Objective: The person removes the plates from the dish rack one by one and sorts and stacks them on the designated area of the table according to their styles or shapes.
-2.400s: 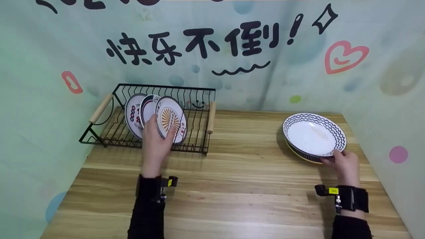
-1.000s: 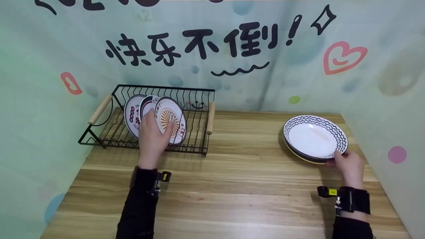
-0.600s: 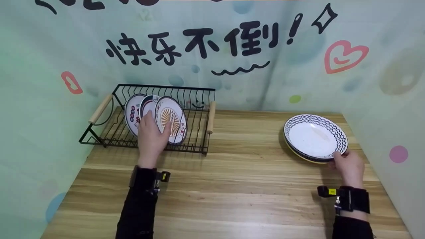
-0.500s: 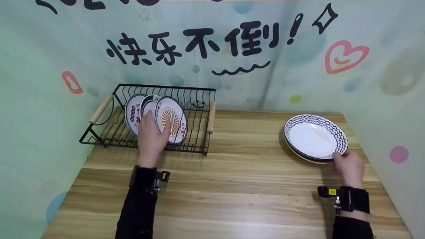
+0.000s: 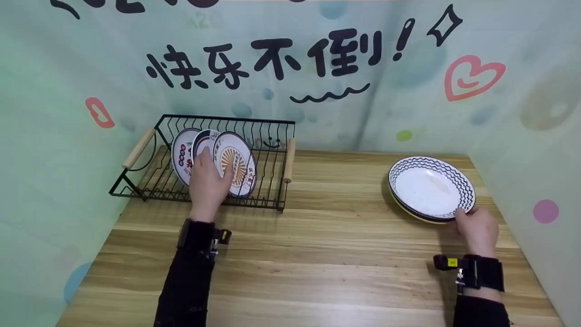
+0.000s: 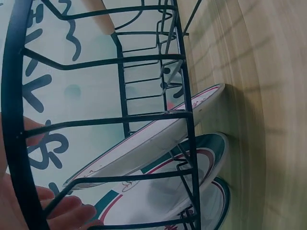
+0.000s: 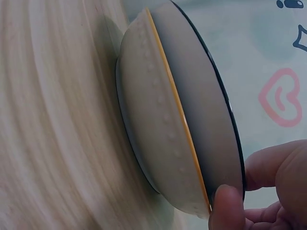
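Three decorated plates lean upright in the black wire dish rack. My left hand [image 5: 209, 181] is at the front one, a sunburst plate [image 5: 243, 159], its thumb in front and the fingers behind. The left wrist view shows gaps between that plate's edge and the thumb and relaxed fingertips [image 6: 79, 211]. The middle plate [image 5: 204, 141] and the left plate [image 5: 182, 159] are partly covered. On the right, my right hand [image 5: 479, 229] pinches the near rim of a white bowl with a black zigzag border [image 5: 422, 186]. It sits over a yellow-rimmed bowl [image 7: 153, 115].
The dish rack [image 5: 227, 119] has wooden handles and stands at the back left of the wooden table [image 5: 336, 254], near a printed cloth backdrop [image 5: 336, 127]. Similar cloth hangs along both sides.
Over these frames, my left hand has shifted a little left, its thumb opening away from the sunburst plate. My right hand and the zigzag bowl have moved slightly right; the plates stay put.
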Tool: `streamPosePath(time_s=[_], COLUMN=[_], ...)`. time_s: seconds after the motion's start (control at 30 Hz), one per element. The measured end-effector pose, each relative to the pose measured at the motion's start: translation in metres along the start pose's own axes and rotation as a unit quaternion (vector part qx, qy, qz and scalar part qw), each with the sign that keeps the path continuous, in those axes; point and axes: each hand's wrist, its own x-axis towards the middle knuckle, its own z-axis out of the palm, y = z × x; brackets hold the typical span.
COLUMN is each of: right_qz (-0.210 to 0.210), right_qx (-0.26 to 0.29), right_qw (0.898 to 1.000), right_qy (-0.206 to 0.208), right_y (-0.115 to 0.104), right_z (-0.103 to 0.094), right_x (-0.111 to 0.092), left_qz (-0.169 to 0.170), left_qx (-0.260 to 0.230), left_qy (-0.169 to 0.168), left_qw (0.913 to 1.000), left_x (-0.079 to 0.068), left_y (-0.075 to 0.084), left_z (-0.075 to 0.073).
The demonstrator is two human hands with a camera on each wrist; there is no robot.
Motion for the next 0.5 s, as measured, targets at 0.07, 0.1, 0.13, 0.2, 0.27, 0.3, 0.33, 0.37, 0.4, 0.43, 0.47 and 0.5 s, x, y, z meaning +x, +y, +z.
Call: streamPosePath(time_s=[0.07, 0.1, 0.13, 0.2, 0.27, 0.3, 0.33, 0.37, 0.4, 0.43, 0.47, 0.5], right_qz=[-0.005, -0.005, -0.005, -0.006, -0.003, -0.001, -0.002, -0.003, -0.003, -0.003, -0.004, -0.007], right_qx=[-0.004, -0.003, -0.002, 0.000, 0.005, 0.007, 0.006, 0.006, 0.006, 0.006, 0.005, 0.002], right_qw=[1.000, 1.000, 1.000, 1.000, 1.000, 1.000, 1.000, 1.000, 1.000, 1.000, 1.000, 1.000], right_qy=[0.005, 0.007, 0.009, 0.011, 0.010, 0.008, 0.007, 0.005, 0.003, 0.001, 0.000, 0.001], right_y=[0.0001, 0.0001, 0.0002, 0.0001, -0.0001, -0.0002, -0.0003, -0.0004, -0.0003, -0.0002, -0.0002, 0.0000], right_z=[0.0001, 0.0002, 0.0003, 0.0006, 0.0009, 0.0013, 0.0014, 0.0015, 0.0015, 0.0016, 0.0018, 0.0018], right_x=[0.0000, -0.0003, -0.0005, -0.0011, -0.0021, -0.0025, -0.0028, -0.0030, -0.0029, -0.0031, -0.0031, -0.0029], left_qz=[-0.002, -0.002, -0.003, -0.003, -0.003, -0.003, -0.004, -0.005, -0.006, -0.007, -0.008, -0.009], left_qx=[0.003, 0.003, 0.003, 0.005, 0.006, 0.007, 0.009, 0.011, 0.013, 0.015, 0.017, 0.019], left_qy=[0.000, 0.000, 0.000, -0.001, -0.001, -0.002, -0.003, -0.005, -0.006, -0.008, -0.011, -0.013], left_qw=[1.0000, 1.0000, 1.0000, 1.0000, 1.0000, 1.0000, 0.9999, 0.9999, 0.9999, 0.9998, 0.9998, 0.9997], left_x=[0.0016, 0.0023, 0.0030, 0.0044, 0.0054, 0.0058, 0.0061, 0.0064, 0.0068, 0.0072, 0.0078, 0.0084], left_y=[-0.0008, -0.0013, -0.0017, -0.0028, -0.0040, -0.0047, -0.0055, -0.0062, -0.0069, -0.0076, -0.0084, -0.0090], left_z=[0.0003, 0.0002, 0.0001, 0.0000, -0.0003, -0.0004, -0.0005, -0.0006, -0.0005, -0.0006, -0.0005, -0.0003])
